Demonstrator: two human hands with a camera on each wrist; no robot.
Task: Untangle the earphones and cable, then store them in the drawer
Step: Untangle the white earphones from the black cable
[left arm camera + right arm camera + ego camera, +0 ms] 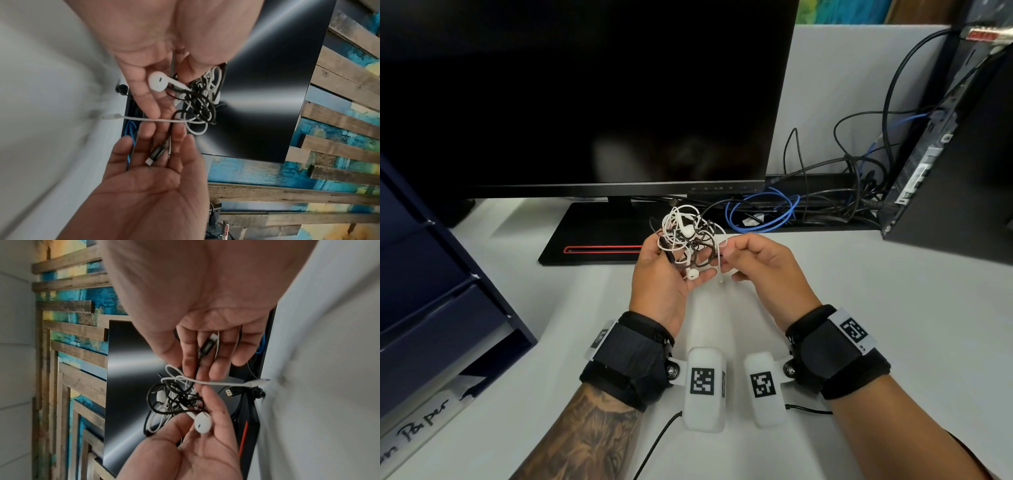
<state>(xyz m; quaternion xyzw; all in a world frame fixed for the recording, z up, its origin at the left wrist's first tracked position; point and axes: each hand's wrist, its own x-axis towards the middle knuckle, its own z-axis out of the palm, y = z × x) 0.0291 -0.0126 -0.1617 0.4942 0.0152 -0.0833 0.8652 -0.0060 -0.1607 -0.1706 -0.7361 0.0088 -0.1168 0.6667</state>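
Left hand (661, 274) cradling tangled earphones (685, 236) and black cable (702, 255); right hand (756, 260) pinching white cord beside that grip, above grey surface (893, 325); "Paper" label (417, 425) far left.

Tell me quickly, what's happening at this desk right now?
A person is untangling a knot of white earphones and a black cable, held above the desk in front of a dark monitor. The left hand cradles the bundle, with one earbud lying on its fingers. The right hand pinches the white cord near its plug end. The two are still wound together, and nothing has gone into the blue drawer unit at left.
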